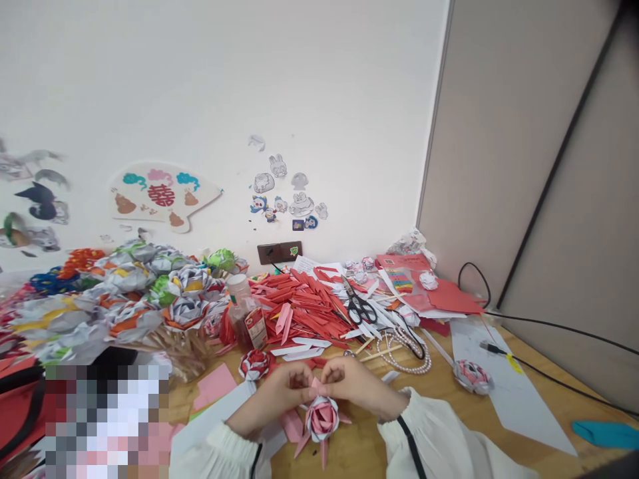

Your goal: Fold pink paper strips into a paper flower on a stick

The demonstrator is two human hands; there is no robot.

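Observation:
A pink and white folded paper flower (323, 418) sits low in the middle, with pointed pink strips sticking out below it. Just above the flower, my left hand (292, 384) and my right hand (344, 379) meet, fingertips pinched on a small pink paper piece (316, 386). Both hands have their fingers closed. A red and white paper flower (254, 364) lies just beyond my left hand. Folded red paper strips (304, 306) are heaped behind the hands.
Black scissors (360, 309) and a pearl string (419, 362) lie behind my right hand. A jar (240, 313) stands beside the heap. Many paper flowers (134, 293) fill the left. Another flower (472, 376) and a cable (529, 366) are at the right.

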